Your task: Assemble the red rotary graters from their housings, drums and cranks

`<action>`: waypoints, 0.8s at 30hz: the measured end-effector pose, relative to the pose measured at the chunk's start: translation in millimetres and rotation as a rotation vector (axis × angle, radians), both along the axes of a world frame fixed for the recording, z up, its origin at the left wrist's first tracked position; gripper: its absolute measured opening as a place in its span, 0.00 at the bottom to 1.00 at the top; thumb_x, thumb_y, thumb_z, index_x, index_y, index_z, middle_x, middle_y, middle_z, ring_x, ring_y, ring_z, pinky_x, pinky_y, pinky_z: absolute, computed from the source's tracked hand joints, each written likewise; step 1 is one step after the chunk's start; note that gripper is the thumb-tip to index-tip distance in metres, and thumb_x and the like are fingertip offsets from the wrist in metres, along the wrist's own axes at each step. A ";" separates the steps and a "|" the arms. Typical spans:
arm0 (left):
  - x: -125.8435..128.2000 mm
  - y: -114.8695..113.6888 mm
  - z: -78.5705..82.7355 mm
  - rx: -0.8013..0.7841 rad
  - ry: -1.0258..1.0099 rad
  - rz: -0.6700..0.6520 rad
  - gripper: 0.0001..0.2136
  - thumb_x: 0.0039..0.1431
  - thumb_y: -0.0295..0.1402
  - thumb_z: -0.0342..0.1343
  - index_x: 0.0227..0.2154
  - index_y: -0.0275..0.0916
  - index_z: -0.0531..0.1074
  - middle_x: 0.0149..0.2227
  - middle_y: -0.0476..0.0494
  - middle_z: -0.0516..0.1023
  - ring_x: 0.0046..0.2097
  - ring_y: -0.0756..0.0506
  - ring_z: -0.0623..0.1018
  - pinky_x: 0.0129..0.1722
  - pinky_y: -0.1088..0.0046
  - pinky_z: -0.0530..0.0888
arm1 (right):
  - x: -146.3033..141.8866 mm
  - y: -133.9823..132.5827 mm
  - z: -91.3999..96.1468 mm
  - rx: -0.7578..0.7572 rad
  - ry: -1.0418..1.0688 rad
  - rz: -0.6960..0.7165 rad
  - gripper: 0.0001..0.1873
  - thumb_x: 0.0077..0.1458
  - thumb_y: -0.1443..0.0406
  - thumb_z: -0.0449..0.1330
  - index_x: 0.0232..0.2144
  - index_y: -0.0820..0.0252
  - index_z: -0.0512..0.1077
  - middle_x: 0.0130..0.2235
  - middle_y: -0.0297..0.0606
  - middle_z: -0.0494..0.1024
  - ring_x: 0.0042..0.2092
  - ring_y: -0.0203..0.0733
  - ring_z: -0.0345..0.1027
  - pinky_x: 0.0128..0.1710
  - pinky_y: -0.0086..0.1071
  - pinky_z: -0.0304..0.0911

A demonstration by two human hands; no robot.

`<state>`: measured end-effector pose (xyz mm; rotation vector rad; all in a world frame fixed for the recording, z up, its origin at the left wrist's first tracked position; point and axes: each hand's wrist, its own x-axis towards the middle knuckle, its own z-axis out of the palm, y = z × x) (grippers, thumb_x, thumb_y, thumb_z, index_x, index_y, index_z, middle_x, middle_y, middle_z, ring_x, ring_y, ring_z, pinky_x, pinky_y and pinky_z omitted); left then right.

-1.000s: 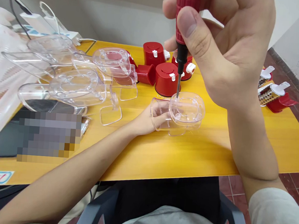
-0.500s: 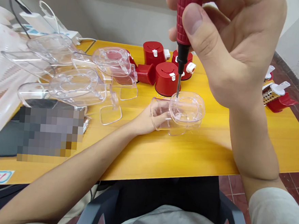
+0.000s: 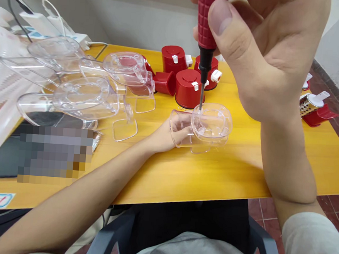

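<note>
My right hand is closed around the red grip of a screwdriver, its shaft pointing down. The screwdriver's tip meets a hole near the far left of a clear plastic housing. That housing is see-through, with a round ring on top and a wide tube opening toward the left. My left hand grips it from the left, fingers showing through the clear wall. Just behind stands a red round container with a white clip. Whether a screw sits under the tip is too small to tell.
More clear plastic housings stand at the left, near a dark flat item partly pixelated. Further red containers are at the back. A metal grater drum and red part lie at right. White power adapters and cables are at back left.
The screwdriver and my right hand have shifted very slightly. Its tip stays at the same spot on the clear housing, and my left hand keeps its hold.
</note>
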<state>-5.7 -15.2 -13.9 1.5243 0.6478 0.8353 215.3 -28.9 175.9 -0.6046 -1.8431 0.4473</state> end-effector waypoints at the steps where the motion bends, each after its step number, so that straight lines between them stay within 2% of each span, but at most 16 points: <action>1: -0.2 0.5 0.7 0.012 0.003 -0.004 0.24 0.74 0.55 0.74 0.56 0.38 0.91 0.56 0.32 0.94 0.56 0.36 0.91 0.60 0.60 0.89 | 0.3 0.5 -0.6 0.028 -0.012 -0.008 0.18 0.84 0.50 0.59 0.56 0.57 0.77 0.55 0.31 0.88 0.55 0.35 0.85 0.54 0.30 0.88; 5: 0.0 0.1 1.8 0.003 0.003 -0.002 0.23 0.74 0.53 0.75 0.56 0.39 0.91 0.58 0.32 0.94 0.58 0.36 0.91 0.61 0.59 0.89 | 2.3 1.6 -4.9 0.099 -0.066 -0.036 0.11 0.81 0.60 0.63 0.59 0.57 0.77 0.58 0.28 0.88 0.57 0.31 0.86 0.54 0.23 0.85; 10: 1.3 -2.3 -2.3 -0.056 -0.024 -0.003 0.21 0.73 0.51 0.76 0.56 0.40 0.91 0.61 0.32 0.93 0.59 0.35 0.92 0.58 0.60 0.90 | 3.2 2.1 -7.5 0.167 -0.112 -0.080 0.17 0.82 0.56 0.62 0.61 0.61 0.79 0.57 0.27 0.87 0.54 0.28 0.85 0.55 0.24 0.85; 15: 0.9 -1.6 -1.2 -0.035 -0.004 0.007 0.22 0.74 0.52 0.75 0.56 0.38 0.90 0.59 0.31 0.94 0.56 0.37 0.92 0.57 0.62 0.90 | 1.8 0.9 -3.9 0.128 -0.095 -0.078 0.16 0.82 0.62 0.59 0.62 0.66 0.78 0.59 0.32 0.88 0.52 0.28 0.85 0.53 0.23 0.85; 18: 1.2 -1.4 2.3 0.005 0.027 0.022 0.23 0.73 0.53 0.75 0.54 0.37 0.91 0.58 0.31 0.94 0.56 0.36 0.92 0.58 0.61 0.90 | 3.0 0.6 -2.7 0.124 -0.099 -0.062 0.18 0.82 0.62 0.61 0.63 0.72 0.76 0.60 0.36 0.88 0.50 0.26 0.85 0.52 0.22 0.85; 22: 2.5 -2.8 3.4 -0.046 0.004 0.026 0.22 0.72 0.52 0.76 0.52 0.36 0.91 0.61 0.30 0.93 0.57 0.36 0.92 0.56 0.63 0.91 | 7.9 2.1 -4.1 0.161 -0.128 -0.133 0.21 0.80 0.54 0.64 0.64 0.60 0.80 0.57 0.27 0.87 0.54 0.30 0.87 0.56 0.25 0.87; 24: 2.6 -2.9 1.9 -0.069 -0.014 0.020 0.22 0.73 0.51 0.76 0.54 0.37 0.91 0.63 0.30 0.92 0.58 0.36 0.92 0.57 0.62 0.91 | 9.2 2.7 -4.2 0.171 -0.149 -0.172 0.24 0.80 0.49 0.62 0.63 0.57 0.83 0.55 0.27 0.85 0.55 0.33 0.88 0.57 0.29 0.88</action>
